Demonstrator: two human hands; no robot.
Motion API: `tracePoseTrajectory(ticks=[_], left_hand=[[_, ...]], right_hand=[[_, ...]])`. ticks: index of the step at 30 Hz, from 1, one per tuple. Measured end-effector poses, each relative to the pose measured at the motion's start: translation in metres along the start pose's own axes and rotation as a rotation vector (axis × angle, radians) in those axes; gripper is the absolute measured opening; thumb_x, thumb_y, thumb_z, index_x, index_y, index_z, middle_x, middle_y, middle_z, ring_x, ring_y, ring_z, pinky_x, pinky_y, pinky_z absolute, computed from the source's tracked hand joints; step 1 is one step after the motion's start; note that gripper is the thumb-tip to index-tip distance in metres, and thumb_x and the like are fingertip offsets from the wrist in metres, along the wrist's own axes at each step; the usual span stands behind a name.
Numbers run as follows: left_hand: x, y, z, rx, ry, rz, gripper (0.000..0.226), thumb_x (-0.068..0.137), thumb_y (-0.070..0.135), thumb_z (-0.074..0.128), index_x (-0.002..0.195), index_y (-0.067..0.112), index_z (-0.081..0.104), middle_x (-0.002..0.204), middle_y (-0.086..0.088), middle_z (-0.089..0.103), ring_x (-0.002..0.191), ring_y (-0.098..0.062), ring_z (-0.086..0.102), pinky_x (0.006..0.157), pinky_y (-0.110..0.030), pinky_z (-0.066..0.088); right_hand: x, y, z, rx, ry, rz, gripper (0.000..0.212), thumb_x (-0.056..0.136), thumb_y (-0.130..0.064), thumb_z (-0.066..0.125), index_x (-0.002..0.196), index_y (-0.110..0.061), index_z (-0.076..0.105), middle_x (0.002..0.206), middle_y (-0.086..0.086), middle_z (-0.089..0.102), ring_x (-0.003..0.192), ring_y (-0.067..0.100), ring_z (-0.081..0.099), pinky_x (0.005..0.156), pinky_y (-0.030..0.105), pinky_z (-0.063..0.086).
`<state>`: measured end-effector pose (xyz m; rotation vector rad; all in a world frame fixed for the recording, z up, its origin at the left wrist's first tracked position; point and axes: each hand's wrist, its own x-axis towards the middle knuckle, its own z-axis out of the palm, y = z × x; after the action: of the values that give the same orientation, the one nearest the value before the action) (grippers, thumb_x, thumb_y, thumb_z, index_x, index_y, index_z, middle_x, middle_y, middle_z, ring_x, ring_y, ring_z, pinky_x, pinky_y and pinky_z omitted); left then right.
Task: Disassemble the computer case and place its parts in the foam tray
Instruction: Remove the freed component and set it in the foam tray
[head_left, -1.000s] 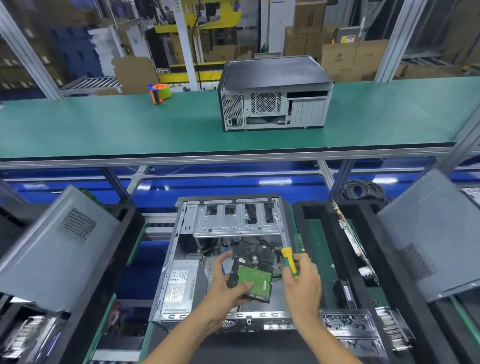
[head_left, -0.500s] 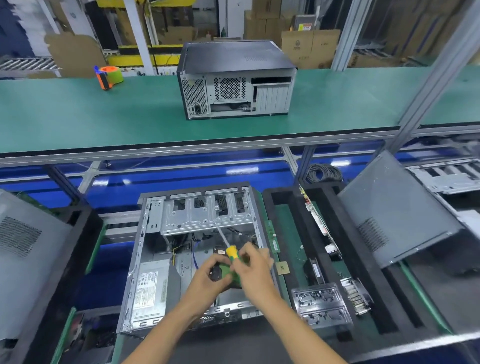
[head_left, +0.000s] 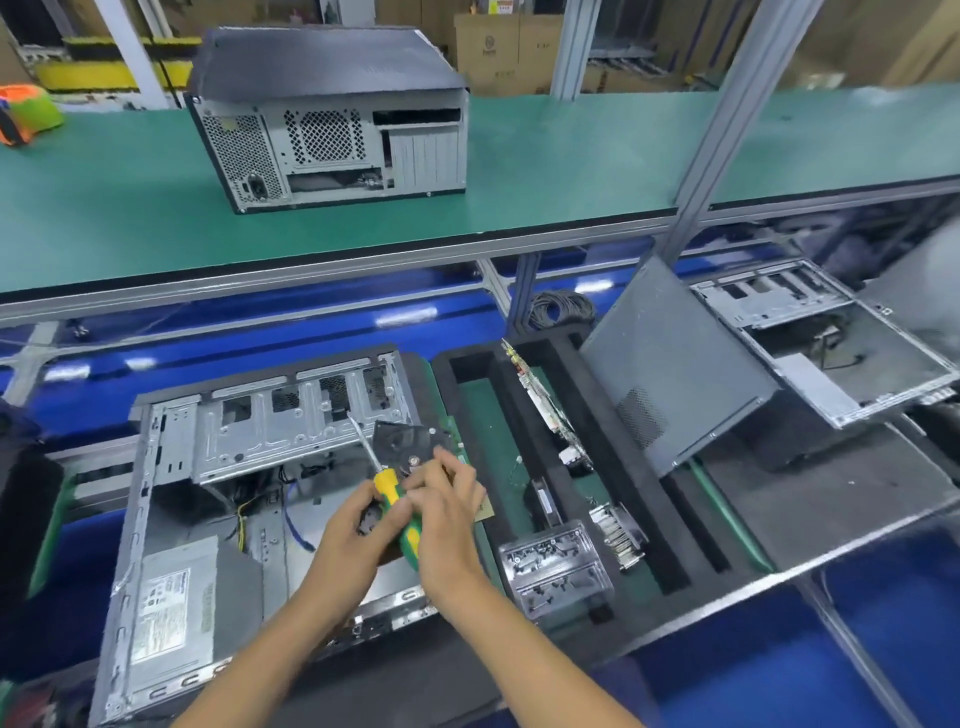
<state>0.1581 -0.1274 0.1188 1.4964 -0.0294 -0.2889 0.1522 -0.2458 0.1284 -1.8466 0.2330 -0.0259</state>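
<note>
The open computer case (head_left: 171, 447) lies on its side at the lower left, with the drive cage at its far end. Over its right edge my two hands meet. My left hand (head_left: 348, 540) grips the lower end of a black hard drive (head_left: 402, 441), which tilts up with its dark face showing. My right hand (head_left: 449, 519) holds a screwdriver (head_left: 397, 512) with a yellow-green handle, shaft pointing up-left, and its fingertips rest on the drive. The black foam tray (head_left: 467, 358) sits just right of the case.
The tray holds upright circuit boards (head_left: 550, 415), a metal bracket (head_left: 556, 571) and a leaning grey side panel (head_left: 675, 374). A power supply (head_left: 171, 603) remains in the case. A closed case (head_left: 332, 119) stands on the green shelf; another open case (head_left: 831, 353) lies far right.
The hard drive has come up out of the case and turned from its green board side to its dark side. My hands have closed together and the view has swung to the right.
</note>
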Motion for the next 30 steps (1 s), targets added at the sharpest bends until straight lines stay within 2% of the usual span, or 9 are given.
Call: tracePoseTrajectory(ticks=[2, 5, 8, 14, 19, 23, 27, 28, 30], left_hand=[[0.002, 0.002, 0.010, 0.043, 0.017, -0.005, 0.017, 0.097, 0.029, 0.064, 0.106, 0.016, 0.066, 0.093, -0.018, 0.064, 0.079, -0.023, 0.065, 0.072, -0.040, 0.058], [0.008, 0.004, 0.038, 0.083, 0.068, -0.045, 0.011, 0.105, 0.015, 0.055, 0.099, 0.016, 0.064, 0.083, 0.000, 0.065, 0.074, -0.018, 0.064, 0.067, -0.034, 0.058], [0.014, 0.007, 0.077, 0.112, 0.030, -0.081, 0.011, 0.094, 0.025, 0.061, 0.091, 0.016, 0.065, 0.078, 0.006, 0.065, 0.074, -0.011, 0.060, 0.071, -0.029, 0.050], [0.030, -0.003, 0.171, 0.178, -0.060, -0.157, 0.012, 0.076, 0.037, 0.061, 0.074, 0.033, 0.072, 0.078, 0.017, 0.066, 0.073, -0.001, 0.058, 0.067, -0.014, 0.043], [0.065, -0.023, 0.233, 0.223, 0.028, -0.160, 0.018, 0.098, 0.034, 0.066, 0.115, 0.027, 0.070, 0.107, 0.017, 0.071, 0.095, 0.004, 0.066, 0.080, -0.017, 0.045], [0.092, -0.032, 0.279, 0.209, 0.025, -0.205, 0.025, 0.088, 0.027, 0.081, 0.082, 0.017, 0.058, 0.072, 0.016, 0.061, 0.070, -0.006, 0.061, 0.069, -0.026, 0.042], [0.105, -0.049, 0.307, -0.093, 0.200, -0.432, 0.024, 0.085, 0.012, 0.082, 0.097, 0.007, 0.062, 0.082, -0.018, 0.066, 0.115, -0.020, 0.062, 0.079, -0.023, 0.048], [0.106, -0.051, 0.312, -0.184, 0.235, -0.483, 0.022, 0.084, 0.011, 0.082, 0.093, 0.012, 0.061, 0.081, -0.015, 0.067, 0.076, -0.010, 0.052, 0.063, -0.028, 0.056], [0.105, -0.055, 0.322, -0.308, 0.300, -0.543, 0.028, 0.084, 0.008, 0.082, 0.089, 0.014, 0.055, 0.084, -0.008, 0.067, 0.071, -0.018, 0.069, 0.048, -0.025, 0.053]], right_hand=[[0.001, -0.004, -0.014, 0.203, 0.069, 0.026, 0.026, 0.089, -0.022, 0.053, 0.101, -0.045, 0.059, 0.132, -0.016, 0.030, 0.128, -0.004, 0.032, 0.099, 0.010, 0.034], [0.017, -0.002, -0.047, 0.429, 0.296, 0.290, 0.044, 0.089, -0.016, 0.060, 0.123, -0.041, 0.048, 0.129, -0.005, 0.034, 0.108, 0.011, 0.055, 0.094, 0.038, 0.052], [0.038, 0.013, -0.098, 0.593, 0.132, 0.540, 0.041, 0.079, -0.017, 0.068, 0.116, -0.022, 0.052, 0.106, 0.009, 0.063, 0.080, 0.023, 0.063, 0.073, 0.040, 0.054], [0.055, 0.063, -0.204, 0.481, 0.167, 0.480, 0.024, 0.068, -0.014, 0.068, 0.092, -0.014, 0.068, 0.088, 0.006, 0.076, 0.086, 0.034, 0.070, 0.080, 0.049, 0.059], [0.058, 0.102, -0.279, 0.282, 0.115, 0.424, 0.023, 0.069, -0.013, 0.066, 0.092, -0.012, 0.068, 0.094, 0.007, 0.077, 0.093, 0.032, 0.071, 0.086, 0.049, 0.058], [0.065, 0.119, -0.323, 0.148, -0.059, 0.455, 0.010, 0.082, -0.009, 0.063, 0.083, -0.011, 0.073, 0.094, 0.009, 0.077, 0.089, 0.025, 0.068, 0.088, 0.043, 0.053], [0.057, 0.134, -0.362, 0.639, 0.013, 0.613, 0.019, 0.086, -0.021, 0.057, 0.094, -0.015, 0.073, 0.087, 0.010, 0.072, 0.076, 0.026, 0.064, 0.070, 0.032, 0.050], [0.053, 0.140, -0.366, 0.785, 0.059, 0.606, 0.021, 0.086, -0.020, 0.057, 0.097, -0.014, 0.074, 0.089, 0.011, 0.075, 0.074, 0.026, 0.068, 0.067, 0.031, 0.053], [0.044, 0.150, -0.363, 0.970, 0.132, 0.555, 0.030, 0.087, -0.020, 0.059, 0.112, -0.008, 0.070, 0.106, 0.020, 0.075, 0.089, 0.030, 0.071, 0.079, 0.041, 0.060]])
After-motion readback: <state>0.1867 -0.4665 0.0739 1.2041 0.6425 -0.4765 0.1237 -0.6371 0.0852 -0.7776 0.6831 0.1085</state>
